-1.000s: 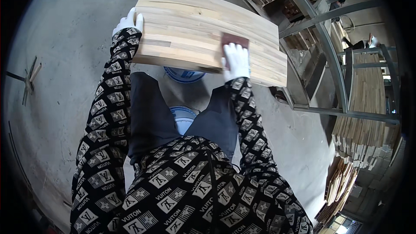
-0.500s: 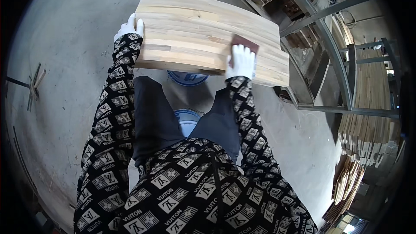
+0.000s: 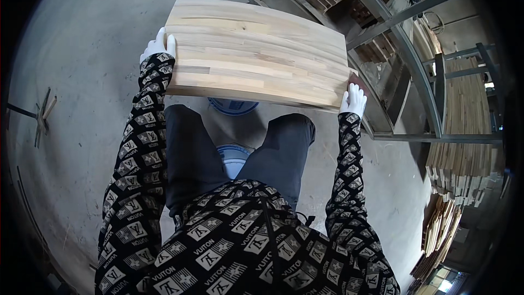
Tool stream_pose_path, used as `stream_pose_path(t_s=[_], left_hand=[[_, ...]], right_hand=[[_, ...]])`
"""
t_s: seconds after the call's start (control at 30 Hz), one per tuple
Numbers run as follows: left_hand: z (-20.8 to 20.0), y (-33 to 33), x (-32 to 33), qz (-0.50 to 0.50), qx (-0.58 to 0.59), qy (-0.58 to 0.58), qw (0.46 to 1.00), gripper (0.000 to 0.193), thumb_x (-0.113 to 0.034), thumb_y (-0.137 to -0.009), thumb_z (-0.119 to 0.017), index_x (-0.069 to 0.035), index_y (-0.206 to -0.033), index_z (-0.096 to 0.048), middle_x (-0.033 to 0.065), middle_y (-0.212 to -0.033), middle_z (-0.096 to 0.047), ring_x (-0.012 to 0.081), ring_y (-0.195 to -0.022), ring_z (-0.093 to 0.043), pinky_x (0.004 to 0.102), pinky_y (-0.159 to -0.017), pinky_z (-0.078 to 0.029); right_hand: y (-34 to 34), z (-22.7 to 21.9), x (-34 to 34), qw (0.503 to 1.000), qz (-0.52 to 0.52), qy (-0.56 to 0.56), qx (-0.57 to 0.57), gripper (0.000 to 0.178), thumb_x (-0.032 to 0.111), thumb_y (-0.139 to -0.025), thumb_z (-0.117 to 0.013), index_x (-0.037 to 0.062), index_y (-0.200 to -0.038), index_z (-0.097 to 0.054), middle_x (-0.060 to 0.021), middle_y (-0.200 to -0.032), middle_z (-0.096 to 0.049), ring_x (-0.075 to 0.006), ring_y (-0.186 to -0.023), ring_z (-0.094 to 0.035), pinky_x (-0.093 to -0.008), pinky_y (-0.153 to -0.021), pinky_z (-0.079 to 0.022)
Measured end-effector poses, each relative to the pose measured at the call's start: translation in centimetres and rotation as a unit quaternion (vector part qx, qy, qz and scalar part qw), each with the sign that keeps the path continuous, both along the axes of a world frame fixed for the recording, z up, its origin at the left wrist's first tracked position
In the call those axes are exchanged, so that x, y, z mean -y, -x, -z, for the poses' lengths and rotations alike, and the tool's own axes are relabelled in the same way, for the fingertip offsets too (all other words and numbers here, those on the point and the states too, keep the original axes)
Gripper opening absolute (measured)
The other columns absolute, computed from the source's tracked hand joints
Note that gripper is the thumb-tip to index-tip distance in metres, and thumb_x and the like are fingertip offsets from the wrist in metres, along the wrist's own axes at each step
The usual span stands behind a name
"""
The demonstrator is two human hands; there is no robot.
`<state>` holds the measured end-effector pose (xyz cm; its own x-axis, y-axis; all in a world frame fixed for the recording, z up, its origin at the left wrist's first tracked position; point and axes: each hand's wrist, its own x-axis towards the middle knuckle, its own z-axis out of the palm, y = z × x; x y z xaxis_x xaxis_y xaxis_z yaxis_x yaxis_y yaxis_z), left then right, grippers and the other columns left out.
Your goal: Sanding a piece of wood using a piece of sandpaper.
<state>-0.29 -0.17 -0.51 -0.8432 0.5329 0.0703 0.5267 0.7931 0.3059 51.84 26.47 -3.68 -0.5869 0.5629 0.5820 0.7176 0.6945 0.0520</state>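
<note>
1. Board: pale wood strips, spans the room between both hands, just ahead of the knees. Near edge shows its side face.
2. Left hand: white-gloved, on the board's left end. Thumb stands apart from the index finger; the rest is partly hidden, can't tell if anything hooks underneath. Probably there to stop the board sliding.
3. Right hand: white-gloved, at the board's near right corner. Fingers bunched and bent onto a brown pad, which sticks out past the fingertips. Grip on its near part probably leaves the far part flat; underside hidden.
4. Front bucket: blue, shows below the near edge, closer to the left hand than the right. Likely props the board; contact not visible.
5. Rear bucket: between the thighs, back from both hands. Probably the seat.
6. Right side: hand and pad are right at the edge. Metal frame just beyond looks tight; lens bends depth. Wood stack farther right.
7. Left side: grey floor opens outward from the hand; thin sticks lie well left and back.
8. Between hands: board top is uncovered. Knees limit room behind it.
</note>
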Motion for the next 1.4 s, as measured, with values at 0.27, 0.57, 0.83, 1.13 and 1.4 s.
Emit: stream_pose_path(t_s=[0.27, 0.57, 0.83, 1.13, 1.4], left_hand=[[-0.3, -0.1, 0.2, -0.004, -0.014, 0.003, 1.0, 0.057, -0.052, -0.103, -0.04, -0.023, -0.152, -0.042, 0.0206, -0.12, -0.067, 0.0367, -0.112, -0.066, 0.0506, -0.099, -0.049], [0.4, 0.1, 1.0, 0.001, -0.022, -0.008, 1.0, 0.057, -0.052, -0.103, -0.04, -0.022, -0.151, -0.044, 0.0214, -0.117, -0.067, 0.0377, -0.107, -0.067, 0.0508, -0.095, -0.051], [-0.1, 0.2, 0.1, -0.004, 0.021, 0.019, 1.0, 0.06, -0.055, -0.103, -0.036, -0.025, -0.154, -0.039, 0.0218, -0.129, -0.063, 0.0379, -0.118, -0.063, 0.0494, -0.103, -0.047], [-0.9, -0.6, 0.2, -0.002, 0.018, 0.004, 1.0, 0.06, -0.055, -0.102, -0.038, -0.023, -0.153, -0.041, 0.0225, -0.129, -0.063, 0.0391, -0.118, -0.062, 0.0493, -0.104, -0.047], [-0.4, -0.7, 0.9, 0.017, -0.001, -0.024, 1.0, 0.06, -0.054, -0.102, -0.038, -0.019, -0.151, -0.043, 0.0236, -0.124, -0.065, 0.0395, -0.115, -0.064, 0.05, -0.101, -0.047]], right_hand=[[17.8, -1.7, 11.9, 0.995, -0.076, 0.06, -0.011, 0.052, 0.019, -0.085, -0.067, 0.0042, -0.133, -0.054, -0.0185, -0.132, -0.056, -0.0388, -0.124, -0.049, -0.0537, -0.109, -0.036], [14.3, -3.4, 9.5, 0.977, -0.094, 0.179, 0.065, 0.05, 0.012, -0.087, -0.064, 0.0043, -0.136, -0.055, -0.0201, -0.135, -0.056, -0.04, -0.125, -0.05, -0.0527, -0.109, -0.036], [4.5, 0.9, 1.3, 0.998, 0.05, -0.023, 0.011, 0.043, 0.016, -0.084, -0.067, 0.0022, -0.124, -0.058, -0.0183, -0.119, -0.06, -0.0369, -0.108, -0.054, -0.0491, -0.092, -0.041], [22.1, -2.8, 14.7, 0.984, -0.164, 0.064, -0.035, 0.044, 0.014, -0.082, -0.067, 0.0043, -0.125, -0.058, -0.0167, -0.123, -0.058, -0.0369, -0.112, -0.052, -0.0493, -0.096, -0.041], [13.1, -2.2, 7.2, 0.991, -0.112, 0.065, 0.036, 0.042, 0.014, -0.086, -0.066, 0.0022, -0.126, -0.058, -0.0182, -0.12, -0.059, -0.0387, -0.107, -0.054, -0.0492, -0.094, -0.042]])
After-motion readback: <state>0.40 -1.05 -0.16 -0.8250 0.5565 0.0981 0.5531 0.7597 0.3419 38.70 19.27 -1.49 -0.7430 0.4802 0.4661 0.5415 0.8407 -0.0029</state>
